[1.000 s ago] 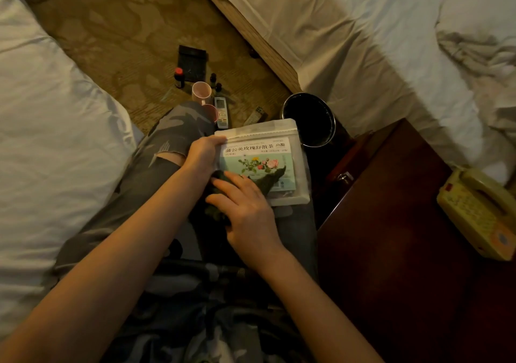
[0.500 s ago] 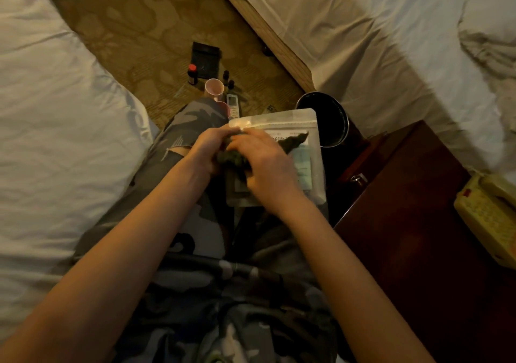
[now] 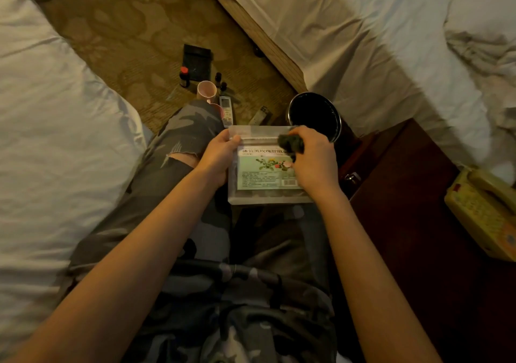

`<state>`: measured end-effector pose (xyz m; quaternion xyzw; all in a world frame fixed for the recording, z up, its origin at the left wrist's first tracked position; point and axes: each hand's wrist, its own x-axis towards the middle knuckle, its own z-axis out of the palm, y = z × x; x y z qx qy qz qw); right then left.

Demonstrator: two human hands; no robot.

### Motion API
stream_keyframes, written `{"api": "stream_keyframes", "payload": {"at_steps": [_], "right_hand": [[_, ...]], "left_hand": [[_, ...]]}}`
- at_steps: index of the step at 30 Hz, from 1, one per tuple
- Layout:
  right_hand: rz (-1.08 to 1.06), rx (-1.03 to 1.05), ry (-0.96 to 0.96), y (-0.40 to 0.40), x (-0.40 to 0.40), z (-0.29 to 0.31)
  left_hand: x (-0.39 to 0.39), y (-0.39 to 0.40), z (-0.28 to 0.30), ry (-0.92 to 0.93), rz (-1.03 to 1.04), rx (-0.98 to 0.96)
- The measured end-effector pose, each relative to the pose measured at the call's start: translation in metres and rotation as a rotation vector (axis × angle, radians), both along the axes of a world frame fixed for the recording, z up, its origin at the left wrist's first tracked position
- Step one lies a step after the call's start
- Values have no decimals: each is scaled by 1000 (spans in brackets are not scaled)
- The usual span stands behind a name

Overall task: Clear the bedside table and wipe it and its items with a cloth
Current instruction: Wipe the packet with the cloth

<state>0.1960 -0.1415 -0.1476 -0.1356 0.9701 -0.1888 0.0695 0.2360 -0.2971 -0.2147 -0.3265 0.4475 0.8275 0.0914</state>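
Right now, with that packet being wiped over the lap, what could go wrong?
The left hand holds the pouch only by one edge while the right hand rubs the dark cloth near its top; it might slip into the open bin just beyond. The pink cup and small bottles on the floor by the knee could get kicked over.

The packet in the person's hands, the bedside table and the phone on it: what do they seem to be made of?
The packet looks like frosted, slightly glossy plastic film with a printed paper-like label; its edges are translucent. The bedside table seems dark reddish wood or veneer with a faint sheen; the dim light leaves that open. The phone looks like hard, yellowed plastic with a moulded keypad.
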Motion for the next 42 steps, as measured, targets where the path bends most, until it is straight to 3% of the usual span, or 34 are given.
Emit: {"api": "stream_keyframes", "payload": {"at_steps": [3,6,9,13,15,19,24,28,30,33,36,42], "right_hand": [[-253,-179,-66,26,-2,2],[-435,-420,-192,52,-1,4],[-462,-628,-316,57,7,7],[-539,-1229,-657,45,13,18],[-508,-1374,-782,42,11,20],[-415,-1131,-848,19,6,27],[-339,-1144,-749,-1,5,49],[-292,-1074,-402,-13,17,63],[-262,-900,-145,-20,24,68],[-200,-626,107,-27,37,70],[-154,-474,101,-29,52,62],[-233,-542,-180,-21,71,36]], "left_hand": [[0,2,3,15,23,-23],[0,-4,10,57,117,90],[1,-11,17,93,179,198],[6,-11,27,96,212,161],[6,-16,33,91,242,118],[-2,-32,54,110,209,-63],[-10,-46,78,31,161,-395],[2,-42,90,76,163,-731],[12,-31,102,214,185,-894],[22,-11,124,384,73,-904],[17,-4,126,339,-40,-888],[16,-11,95,191,-266,-908]]}}
